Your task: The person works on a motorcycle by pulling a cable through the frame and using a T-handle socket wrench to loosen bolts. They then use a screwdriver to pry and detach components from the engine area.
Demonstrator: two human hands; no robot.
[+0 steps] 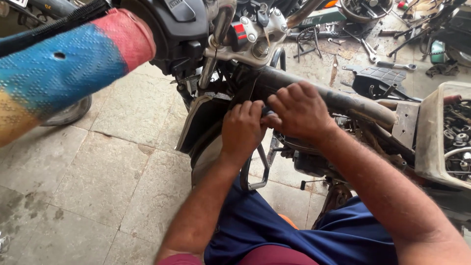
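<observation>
Looking down from a head camera, two bare hands are seen pressed together against a stripped motorcycle frame (338, 100). The left hand (243, 128) is curled into a loose fist, its fingers folded onto a small dark part (268, 112) just below the frame's grey main tube. The right hand (300, 112) is laid over the same part, fingers bent and closed around it. What the part is cannot be made out, since it is almost wholly covered by the fingers. A handlebar grip (64, 68) wrapped in blue, red and yellow is seen at upper left, cut off by the edge. A tray of metal parts (429, 142) is cropped at right. Tools (387, 54) are scattered on the stone floor (108, 167) behind.
</observation>
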